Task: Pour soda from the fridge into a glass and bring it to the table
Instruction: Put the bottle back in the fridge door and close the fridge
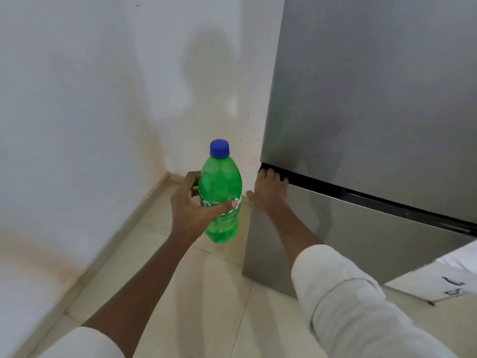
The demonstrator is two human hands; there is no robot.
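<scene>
A green soda bottle (pixel 220 195) with a blue cap stands upright in the air, and my left hand (pixel 192 205) is wrapped around its middle. Just to its right stands the grey fridge (pixel 374 99), with both doors shut. My right hand (pixel 269 192) lies flat against the left corner of the lower door, its fingertips at the dark gap between the two doors. No glass is in view.
A white wall (pixel 90 99) forms a corner to the left of the fridge. Pale floor tiles (pixel 206 293) lie below. A white box or paper with black marks (pixel 449 277) sits at the right edge, low beside the fridge.
</scene>
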